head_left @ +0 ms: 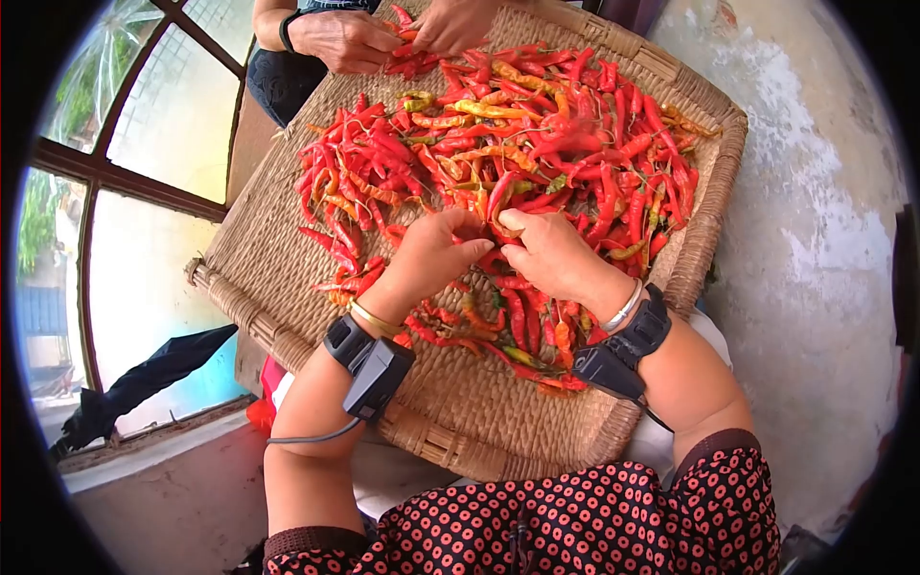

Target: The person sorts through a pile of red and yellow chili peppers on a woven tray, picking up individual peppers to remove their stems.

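Between the left hand and the right hand, overlapping fingers hide how much of a pepper is gripped. One patch of red peppers is blurred, and the heap covers much of the woven tray. The top edge cuts off the co-worker, whose hands partly hide what they touch. A long black thing, perhaps a folded umbrella, is too unclear to name; a dark shape is cropped at right.
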Demonstrator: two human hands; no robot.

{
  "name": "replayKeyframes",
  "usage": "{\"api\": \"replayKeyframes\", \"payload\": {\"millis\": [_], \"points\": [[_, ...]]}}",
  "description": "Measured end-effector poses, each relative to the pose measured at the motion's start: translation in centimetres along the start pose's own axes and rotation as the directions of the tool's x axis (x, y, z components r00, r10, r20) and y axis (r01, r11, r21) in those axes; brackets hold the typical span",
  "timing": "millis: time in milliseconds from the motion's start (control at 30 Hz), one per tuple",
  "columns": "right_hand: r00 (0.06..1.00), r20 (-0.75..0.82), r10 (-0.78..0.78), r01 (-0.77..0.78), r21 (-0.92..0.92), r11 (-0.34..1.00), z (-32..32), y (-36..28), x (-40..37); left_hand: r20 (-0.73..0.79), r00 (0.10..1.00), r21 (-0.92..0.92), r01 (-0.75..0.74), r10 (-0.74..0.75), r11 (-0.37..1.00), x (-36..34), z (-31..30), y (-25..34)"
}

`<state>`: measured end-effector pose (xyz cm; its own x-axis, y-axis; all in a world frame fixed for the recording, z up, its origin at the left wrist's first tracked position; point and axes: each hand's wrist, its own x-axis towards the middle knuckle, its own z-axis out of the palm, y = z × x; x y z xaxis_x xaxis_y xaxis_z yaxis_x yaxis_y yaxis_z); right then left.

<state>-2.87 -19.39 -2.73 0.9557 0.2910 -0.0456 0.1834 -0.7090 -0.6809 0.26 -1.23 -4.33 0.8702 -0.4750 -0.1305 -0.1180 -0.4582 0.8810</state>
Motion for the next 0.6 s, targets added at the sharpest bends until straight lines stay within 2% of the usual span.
{"api": "replayKeyframes", "payload": {"millis": [67,133,200,267,300,367,400,433,467,533,600], "points": [[1.0,0.017,-0.019,0.018,0.047,0.999,-0.4,-0.1,0.0,0.103,0.986,-0.072,0.136,-0.128,0.988,0.0,-0.3,0.4],[0.999,0.031,-0.039,0.036,0.092,0.995,-1.0,-0.2,-0.1,0.139,0.982,-0.104,0.145,-0.13,0.984,0.0,-1.0,0.5],[0.997,0.029,0.072,-0.077,0.232,0.97,-1.5,-0.4,-0.4,0.179,0.975,-0.133,0.157,-0.132,0.979,-0.1,-2.3,0.9],[0.994,0.027,0.107,-0.111,0.218,0.97,-2.4,-0.6,-0.7,0.164,0.971,-0.216,0.207,-0.174,0.954,-0.4,-4.2,2.4],[0.988,0.086,0.128,-0.143,0.195,0.97,-3.0,-0.7,-0.9,0.16,0.972,-0.367,0.222,-0.174,0.904,-0.6,-5.0,3.1],[0.979,0.14,0.149,-0.172,0.168,0.971,-3.2,-0.7,-1.2,0.054,0.994,-0.467,0.112,-0.098,0.877,-0.2,-6.4,2.9],[0.956,0.243,0.162,-0.233,0.3,0.925,-3.0,-0.7,-1.4,-0.026,0.998,-0.521,0.034,-0.056,0.853,0.1,-6.6,3.1],[0.926,0.345,0.155,-0.3,0.421,0.856,-2.7,-0.8,-1.6,-0.122,0.992,-0.691,-0.094,0.013,0.716,0.4,-6.3,2.9],[0.928,0.341,0.153,-0.296,0.421,0.857,-2.5,-1.0,-1.6,-0.123,0.992,-0.689,-0.098,0.018,0.718,0.5,-5.8,3.3],[0.88,0.475,0.007,-0.282,0.511,0.812,-2.3,-1.6,-1.6,-0.33,0.944,-0.536,-0.182,-0.006,0.824,0.4,-4.9,4.3],[0.874,0.486,0.014,-0.28,0.479,0.832,-2.6,-2.0,-1.6,-0.076,0.997,-0.34,-0.044,0.019,0.939,-0.1,-4.8,3.5]]}}
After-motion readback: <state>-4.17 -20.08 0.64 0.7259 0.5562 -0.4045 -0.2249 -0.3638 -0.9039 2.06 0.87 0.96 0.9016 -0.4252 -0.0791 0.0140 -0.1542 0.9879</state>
